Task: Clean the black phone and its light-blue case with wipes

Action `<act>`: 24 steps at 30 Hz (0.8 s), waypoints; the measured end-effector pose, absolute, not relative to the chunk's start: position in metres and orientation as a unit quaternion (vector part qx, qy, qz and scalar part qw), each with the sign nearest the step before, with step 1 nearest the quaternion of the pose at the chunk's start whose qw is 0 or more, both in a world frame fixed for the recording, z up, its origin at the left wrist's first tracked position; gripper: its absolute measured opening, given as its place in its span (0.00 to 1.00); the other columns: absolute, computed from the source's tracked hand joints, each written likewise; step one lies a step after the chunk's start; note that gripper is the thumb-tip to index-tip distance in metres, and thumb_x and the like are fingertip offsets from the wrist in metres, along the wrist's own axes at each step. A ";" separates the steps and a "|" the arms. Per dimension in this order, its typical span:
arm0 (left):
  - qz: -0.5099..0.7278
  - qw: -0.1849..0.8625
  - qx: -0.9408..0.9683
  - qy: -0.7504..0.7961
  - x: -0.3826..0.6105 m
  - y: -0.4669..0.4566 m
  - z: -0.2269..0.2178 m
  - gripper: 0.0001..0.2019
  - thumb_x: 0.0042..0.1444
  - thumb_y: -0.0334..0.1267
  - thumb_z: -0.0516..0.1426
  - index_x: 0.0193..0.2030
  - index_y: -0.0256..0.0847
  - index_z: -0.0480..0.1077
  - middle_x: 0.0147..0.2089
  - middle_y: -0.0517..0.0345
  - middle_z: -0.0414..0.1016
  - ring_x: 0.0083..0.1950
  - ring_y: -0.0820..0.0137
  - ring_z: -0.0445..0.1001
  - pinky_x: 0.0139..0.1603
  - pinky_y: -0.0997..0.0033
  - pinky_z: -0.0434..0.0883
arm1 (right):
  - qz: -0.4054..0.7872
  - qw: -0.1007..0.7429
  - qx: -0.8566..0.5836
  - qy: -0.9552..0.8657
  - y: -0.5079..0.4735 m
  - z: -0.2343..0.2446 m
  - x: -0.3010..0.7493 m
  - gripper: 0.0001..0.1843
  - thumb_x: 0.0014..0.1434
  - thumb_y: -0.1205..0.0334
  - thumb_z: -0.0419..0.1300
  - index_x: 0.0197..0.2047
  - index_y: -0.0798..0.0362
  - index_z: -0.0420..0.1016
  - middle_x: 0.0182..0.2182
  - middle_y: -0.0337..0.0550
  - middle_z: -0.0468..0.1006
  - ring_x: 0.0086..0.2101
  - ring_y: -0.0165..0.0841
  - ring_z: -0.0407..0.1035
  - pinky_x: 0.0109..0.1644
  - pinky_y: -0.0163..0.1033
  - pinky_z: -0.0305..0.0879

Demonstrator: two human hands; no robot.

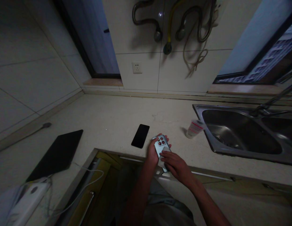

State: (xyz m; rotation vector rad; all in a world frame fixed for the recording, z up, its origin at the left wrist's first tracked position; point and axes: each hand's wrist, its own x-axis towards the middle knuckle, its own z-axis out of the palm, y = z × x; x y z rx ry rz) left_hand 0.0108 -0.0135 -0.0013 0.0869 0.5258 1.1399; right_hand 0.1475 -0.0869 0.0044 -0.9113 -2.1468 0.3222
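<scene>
At counter edge (pixel 127 150), hands grip pale phone (pixel 161 145); black phone (pixel 140 136) beside.

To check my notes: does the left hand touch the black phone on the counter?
Apart. The head view shows bare counter between the left hand and the black phone.

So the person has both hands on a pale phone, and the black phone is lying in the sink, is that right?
Not quite. The head view shows the black phone flat on the counter, left of the hands, not in the sink. The left hand and right hand are indeed on the pale phone.
</scene>
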 end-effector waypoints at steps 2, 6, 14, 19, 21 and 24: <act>0.535 0.808 0.039 0.245 0.010 -0.015 0.002 0.13 0.57 0.36 0.57 0.49 0.39 0.71 0.45 0.47 0.80 0.53 0.56 0.77 0.57 0.45 0.70 | 0.129 0.400 -0.364 -0.831 -0.089 0.009 0.148 0.16 0.65 0.70 0.56 0.52 0.47 0.76 0.52 0.49 0.80 0.52 0.39 0.74 0.55 0.48 0.74; 0.529 0.815 0.031 0.234 0.010 -0.017 0.004 0.12 0.57 0.37 0.57 0.48 0.39 0.72 0.45 0.47 0.80 0.52 0.57 0.77 0.57 0.47 0.70 | 0.141 0.447 -0.384 -0.795 -0.090 0.020 0.148 0.15 0.65 0.69 0.55 0.50 0.47 0.77 0.47 0.47 0.82 0.47 0.36 0.77 0.50 0.44 0.75; 0.532 0.817 0.024 0.222 0.011 -0.015 0.002 0.13 0.55 0.36 0.58 0.47 0.39 0.72 0.45 0.47 0.80 0.48 0.58 0.78 0.56 0.51 0.70 | 0.212 0.471 -0.502 -0.694 -0.080 0.036 0.147 0.11 0.63 0.63 0.54 0.44 0.51 0.78 0.38 0.45 0.84 0.36 0.36 0.78 0.40 0.38 0.74; 0.534 0.813 0.031 0.229 0.011 -0.014 0.001 0.14 0.53 0.37 0.60 0.47 0.38 0.72 0.44 0.47 0.80 0.48 0.58 0.79 0.56 0.53 0.70 | 0.238 0.451 -0.519 -0.686 -0.074 0.037 0.143 0.12 0.60 0.63 0.54 0.43 0.52 0.78 0.37 0.44 0.84 0.34 0.36 0.77 0.40 0.38 0.72; 0.535 0.814 0.034 0.223 0.012 -0.014 0.001 0.14 0.54 0.37 0.59 0.48 0.39 0.72 0.44 0.47 0.80 0.48 0.58 0.79 0.57 0.52 0.69 | 0.245 0.445 -0.517 -0.688 -0.074 0.036 0.142 0.12 0.60 0.62 0.54 0.42 0.52 0.78 0.36 0.44 0.84 0.34 0.36 0.77 0.39 0.38 0.72; 0.536 0.815 0.035 0.218 0.012 -0.015 -0.001 0.14 0.55 0.37 0.59 0.48 0.39 0.72 0.45 0.48 0.80 0.47 0.59 0.79 0.57 0.51 0.69 | 0.253 0.444 -0.520 -0.685 -0.075 0.034 0.141 0.11 0.60 0.61 0.55 0.41 0.52 0.78 0.35 0.44 0.83 0.33 0.36 0.77 0.38 0.38 0.72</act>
